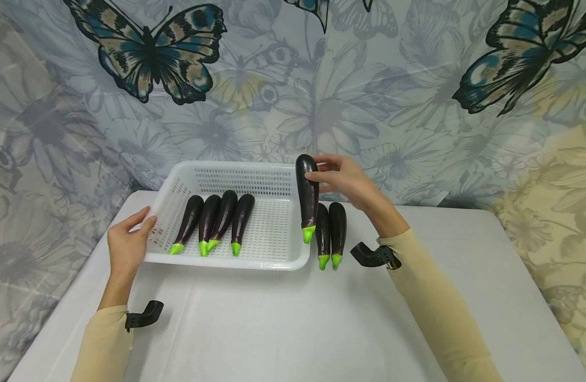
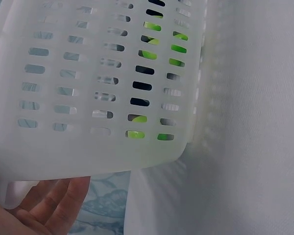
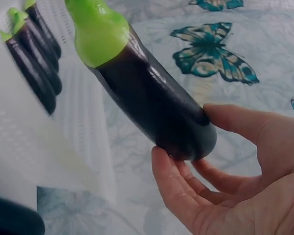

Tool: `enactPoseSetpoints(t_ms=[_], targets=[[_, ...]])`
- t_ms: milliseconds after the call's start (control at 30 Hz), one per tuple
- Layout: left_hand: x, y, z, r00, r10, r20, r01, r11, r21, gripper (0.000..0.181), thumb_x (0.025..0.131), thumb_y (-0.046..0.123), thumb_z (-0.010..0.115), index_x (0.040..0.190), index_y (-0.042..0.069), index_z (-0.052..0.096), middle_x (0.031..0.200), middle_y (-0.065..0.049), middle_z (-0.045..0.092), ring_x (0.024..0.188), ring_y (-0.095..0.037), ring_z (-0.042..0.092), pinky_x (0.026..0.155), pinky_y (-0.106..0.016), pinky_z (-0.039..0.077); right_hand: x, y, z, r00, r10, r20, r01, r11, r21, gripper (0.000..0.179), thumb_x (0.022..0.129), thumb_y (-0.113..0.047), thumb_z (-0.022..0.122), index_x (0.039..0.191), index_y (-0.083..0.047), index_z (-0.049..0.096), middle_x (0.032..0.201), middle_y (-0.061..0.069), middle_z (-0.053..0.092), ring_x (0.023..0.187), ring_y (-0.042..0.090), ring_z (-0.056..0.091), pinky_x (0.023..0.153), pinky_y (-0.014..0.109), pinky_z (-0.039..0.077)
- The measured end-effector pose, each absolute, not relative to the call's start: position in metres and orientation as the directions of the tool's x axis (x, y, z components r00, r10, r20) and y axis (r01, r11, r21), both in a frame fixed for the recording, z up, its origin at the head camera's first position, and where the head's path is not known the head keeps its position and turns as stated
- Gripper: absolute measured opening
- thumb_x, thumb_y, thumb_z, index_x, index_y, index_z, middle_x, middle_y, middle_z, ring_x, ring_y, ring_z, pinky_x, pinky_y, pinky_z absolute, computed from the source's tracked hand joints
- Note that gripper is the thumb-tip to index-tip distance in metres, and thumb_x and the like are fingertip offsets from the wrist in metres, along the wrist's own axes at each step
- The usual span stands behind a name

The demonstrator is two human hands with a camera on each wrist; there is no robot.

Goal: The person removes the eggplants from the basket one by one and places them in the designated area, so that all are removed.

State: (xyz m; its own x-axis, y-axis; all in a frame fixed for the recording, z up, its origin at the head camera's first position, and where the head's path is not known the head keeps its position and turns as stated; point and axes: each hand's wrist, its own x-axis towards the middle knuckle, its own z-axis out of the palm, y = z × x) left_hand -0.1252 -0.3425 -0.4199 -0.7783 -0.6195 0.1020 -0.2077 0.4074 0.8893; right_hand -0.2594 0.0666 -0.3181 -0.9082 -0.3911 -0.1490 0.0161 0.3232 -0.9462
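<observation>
My right hand (image 1: 343, 178) pinches a dark purple eggplant (image 1: 307, 185) near its rounded end, thumb on one side and fingers on the other. The eggplant hangs with its bright green stem down, overlapping the right rim of a white plastic basket (image 1: 269, 264) in the head view. In the right wrist view its green cap (image 3: 102, 36) points to the upper left. At the basket's left end, my left hand (image 1: 126, 241) grips the rim, its fingers (image 2: 71, 200) curled beneath the edge. Several eggplants (image 1: 242, 217) lie side by side inside the basket, stems toward me.
Two more eggplants (image 1: 338, 228) lie together on the white table (image 1: 293, 329), just right of the basket. Behind the table hangs a cloth (image 1: 331, 106) printed with flowers and butterflies. Black wrist mounts (image 1: 374, 255) stick out from both sleeves.
</observation>
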Motion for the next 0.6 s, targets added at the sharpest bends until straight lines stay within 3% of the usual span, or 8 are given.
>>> enactPoseSetpoints(t_ms=[467,600], targets=[[-0.127,-0.343,-0.42,-0.774,-0.628,0.08,-0.229,0.396,0.889,0.041,0.094,0.028,0.067,0.132,0.014,0.063,0.133,-0.015,0.06,0.068,0.015,0.057,0.059,-0.008,0.047,-0.254,0.099,-0.332,-0.889,-0.431,-0.155,0.02,0.301,-0.953,0.059,0.094,-0.022,0.067,0.145,-0.004,0.044,0.14,0.016,0.048,0.117,0.029,0.056,0.097,0.042,0.049],[-0.127,-0.343,-0.421,-0.771,-0.631,0.086,-0.218,0.389,0.895,0.04,0.094,0.027,0.067,0.132,0.013,0.063,0.132,-0.016,0.06,0.068,0.014,0.059,0.059,-0.009,0.048,-0.254,0.109,-0.341,-0.893,-0.421,-0.157,0.022,0.308,-0.951,0.06,0.094,-0.023,0.067,0.145,-0.003,0.043,0.141,0.015,0.047,0.118,0.029,0.056,0.095,0.038,0.051]])
